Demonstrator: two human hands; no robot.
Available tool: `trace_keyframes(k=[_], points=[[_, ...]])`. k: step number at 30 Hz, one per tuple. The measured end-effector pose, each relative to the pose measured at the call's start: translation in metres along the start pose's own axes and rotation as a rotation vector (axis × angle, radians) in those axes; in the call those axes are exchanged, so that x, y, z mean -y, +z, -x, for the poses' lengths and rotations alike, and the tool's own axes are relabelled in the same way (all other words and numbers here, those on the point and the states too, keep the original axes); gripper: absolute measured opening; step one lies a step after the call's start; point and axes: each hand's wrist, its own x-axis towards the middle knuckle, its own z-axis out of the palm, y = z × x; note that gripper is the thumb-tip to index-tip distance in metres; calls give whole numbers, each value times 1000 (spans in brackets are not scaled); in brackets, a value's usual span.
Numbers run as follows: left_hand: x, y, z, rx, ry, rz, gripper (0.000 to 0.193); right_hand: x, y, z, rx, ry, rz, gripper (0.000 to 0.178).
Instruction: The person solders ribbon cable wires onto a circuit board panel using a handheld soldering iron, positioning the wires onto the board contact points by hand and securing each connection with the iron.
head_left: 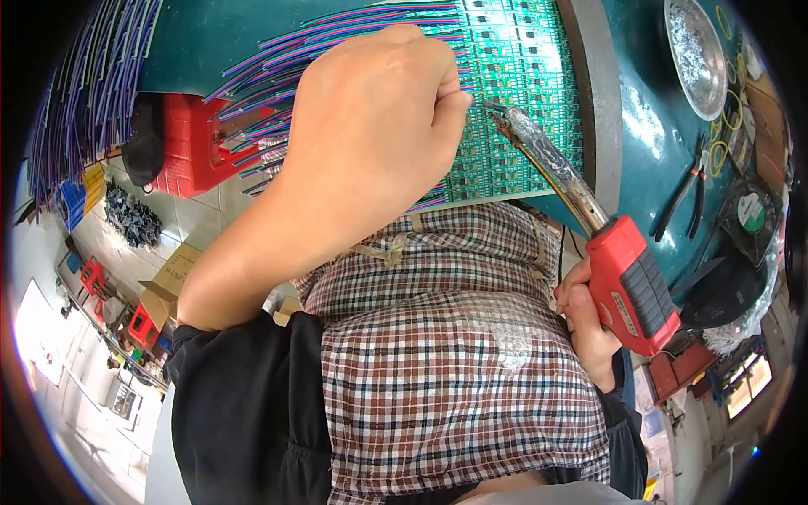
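Note:
My left hand (pixel 379 118) is closed in a pinch at the edge of a panel of small green circuit boards (pixel 513 160), with the end of a thin wire at its fingertips. Bundles of thin coloured wires (pixel 337 38) fan out to the left of the panel, partly hidden under this hand. My right hand (pixel 587 316) is wrapped round the handle of a red and black soldering gun (pixel 631 286). The gun's dark tip points up and left, close to my left fingertips, above the boards.
A grey metal bar (pixel 596 109) lies along the panel's right side. Farther right on the green table (pixel 644 160) are a metal dish (pixel 697 55) with silvery bits, pliers (pixel 686 187) and yellow rings. More wires (pixel 101 84) hang at the far left, near a red stool (pixel 192 147).

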Motion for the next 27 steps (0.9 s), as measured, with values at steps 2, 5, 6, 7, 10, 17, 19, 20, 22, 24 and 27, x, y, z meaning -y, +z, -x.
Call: trace_keyframes(k=[2,5,6,7,10,17,19,20,22,24,27], points=[[1,-1,0,15,4,24,17,-7,1,-1,0,-37,-26,15],[0,0,0,17,4,22,16,-9,2,1,4,-67,-44,11],[0,0,0,17,4,22,16,-9,2,2,11,-59,-35,10],[0,0,1,14,4,16,17,-9,2,2,10,-59,-35,10],[-1,3,3,4,6,9,17,-11,2,2,11,-87,6,9],[1,5,3,-12,9,12,18,-13,3,2,-71,-93,-21,12],[3,4,1,-8,6,18,18,-10,4,-1,-103,-83,-63,12],[3,3,-1,-3,3,20,18,-5,8,-2,-138,-84,-153,14],[3,2,-4,-15,10,38,18,-5,10,-7,-189,-159,-258,16],[1,-2,-2,-49,21,37,18,-5,8,-10,-235,-192,-313,15],[0,-2,0,-67,51,12,17,1,7,-17,-346,-233,-445,14]])
